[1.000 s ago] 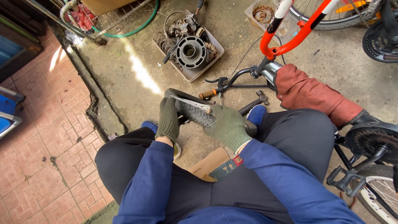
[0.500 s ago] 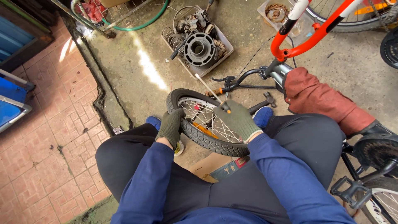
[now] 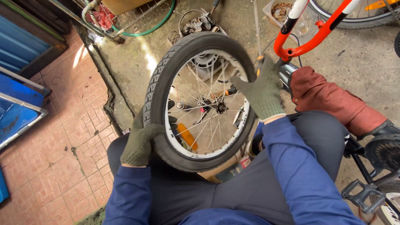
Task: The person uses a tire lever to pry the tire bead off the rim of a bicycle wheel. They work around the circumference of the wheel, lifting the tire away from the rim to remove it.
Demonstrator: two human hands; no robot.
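Close in: left hand (image 3: 139, 143), in a green knit glove, is wrapped around the lower left of the tyre of a small bicycle wheel (image 3: 200, 102), fingers curled over the tread and gripping it. Right hand (image 3: 260, 89), same kind of glove, is up at the wheel's right side with fingers spread across the rim edge; a thin metal rod (image 3: 257, 29) rises from the top of this hand, pinched there as far as can be made out.

Wheel stands upright, tilted slightly, resting on the person's lap between the dark-trousered knees. White rim, black knobbly tyre, thin spokes, hub near the middle, an orange reflector (image 3: 186, 136) clipped in the lower spokes.

Blue sleeves on both arms. Person seated low.

Beyond the wheel, on the concrete floor: a shallow tray of greasy engine parts (image 3: 200, 23), partly hidden by the tyre. Orange and white bicycle frame (image 3: 310, 35) just right of the right hand, a reddish-brown cloth-covered saddle (image 3: 329, 102) below it. Black pedal (image 3: 362, 196) at lower right. Green hose (image 3: 152, 27) curving at top. Brick paving (image 3: 58, 137) to the left.
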